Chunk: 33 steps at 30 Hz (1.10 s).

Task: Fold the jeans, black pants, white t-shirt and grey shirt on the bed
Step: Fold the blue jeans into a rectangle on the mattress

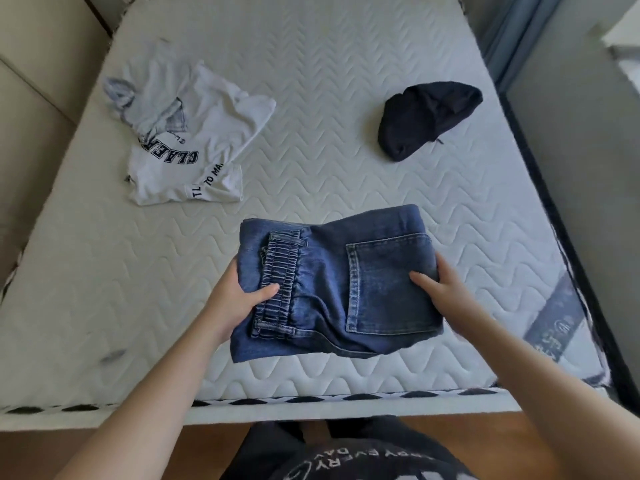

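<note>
Four garments, two hands, one bed.

One pair of folded jeans (343, 285) is counted, with one back pocket and one elastic waistband showing on top. One black pants bundle (427, 119) lies crumpled. One white t-shirt (201, 140) with dark lettering lies flat, and one grey shirt (119, 91) sits partly beneath it at its far edge, so little of it shows. One left hand (239, 299) and one right hand (440, 289) are in view. All of it is over one bed (346, 64) with one quilted mattress.
</note>
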### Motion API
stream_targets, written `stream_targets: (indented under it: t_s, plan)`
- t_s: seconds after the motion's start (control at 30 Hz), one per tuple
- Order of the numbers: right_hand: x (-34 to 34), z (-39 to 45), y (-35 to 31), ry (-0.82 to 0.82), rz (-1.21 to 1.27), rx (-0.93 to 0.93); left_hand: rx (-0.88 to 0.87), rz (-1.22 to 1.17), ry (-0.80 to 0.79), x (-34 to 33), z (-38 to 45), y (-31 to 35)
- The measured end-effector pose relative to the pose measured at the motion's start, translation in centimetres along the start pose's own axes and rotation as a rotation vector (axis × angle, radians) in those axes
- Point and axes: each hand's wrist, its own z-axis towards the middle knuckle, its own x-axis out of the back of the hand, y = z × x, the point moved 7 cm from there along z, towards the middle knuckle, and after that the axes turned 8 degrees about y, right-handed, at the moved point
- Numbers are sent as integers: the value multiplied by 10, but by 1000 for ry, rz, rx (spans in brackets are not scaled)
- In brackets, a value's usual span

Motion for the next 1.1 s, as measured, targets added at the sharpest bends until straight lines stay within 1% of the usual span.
stream_targets:
  t_s: [0.23, 0.37, 0.53, 0.67, 0.77, 0.93, 1.1]
  plan:
    - [50, -60, -23, 17, 103, 27, -177, 64, -28, -7, -63, 66]
    - [72, -88, -29, 66, 118, 67, -210, -2, -29, -12, -86, 75]
    - [89, -138, -30, 161, 82, 148, -285, -54, -93, -14, -115, 84]
    - [105, -191, -28, 313, 72, 167, -289, -104, -148, -19, -142, 76]
    - [121, -226, -19, 378, 61, 151, -290, -136, -201, -34, -162, 70]
    - [153, -277, -4, 388, 177, 138, -283, -174, -291, -69, -194, 68]
    - [193, -304, 21, 354, 251, 115, -292, -160, -348, -111, -216, 76]
